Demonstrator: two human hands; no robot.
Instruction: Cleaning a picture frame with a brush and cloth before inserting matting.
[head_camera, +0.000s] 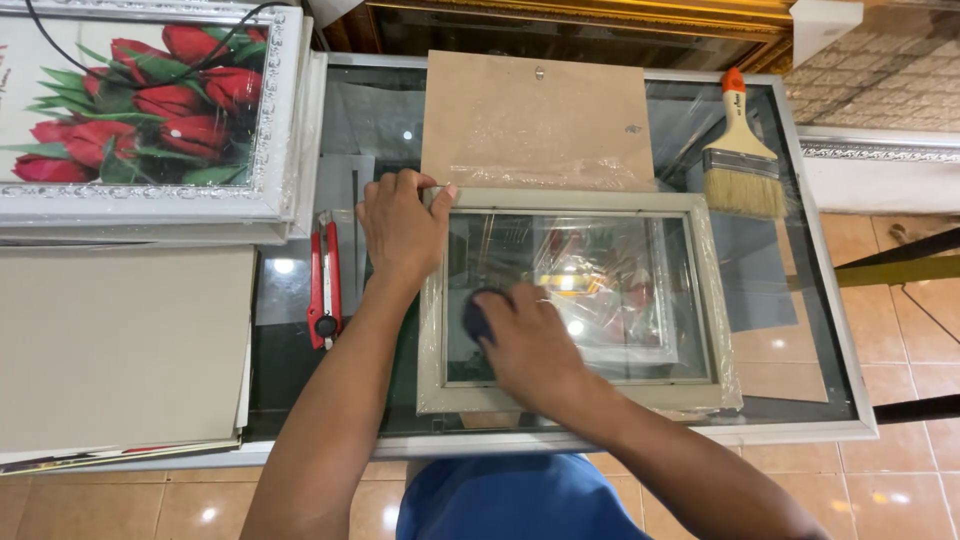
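Note:
A pale grey picture frame (700, 300) with a glass pane lies flat on a glass-topped table (810, 290). My left hand (400, 228) presses on the frame's upper left corner, fingers spread over the moulding. My right hand (525, 340) rests on the glass inside the frame, near its left side, closed around a small dark round object (474, 318) that is mostly hidden under the fingers. A brown backing board (535, 115) wrapped in clear film lies just beyond the frame.
A wide paintbrush (742, 160) with an orange-tipped handle lies at the right rear. Red pliers (323, 285) lie left of the frame. A framed tulip picture (140, 100) and grey boards (120, 350) are stacked on the left. Tiled floor surrounds the table.

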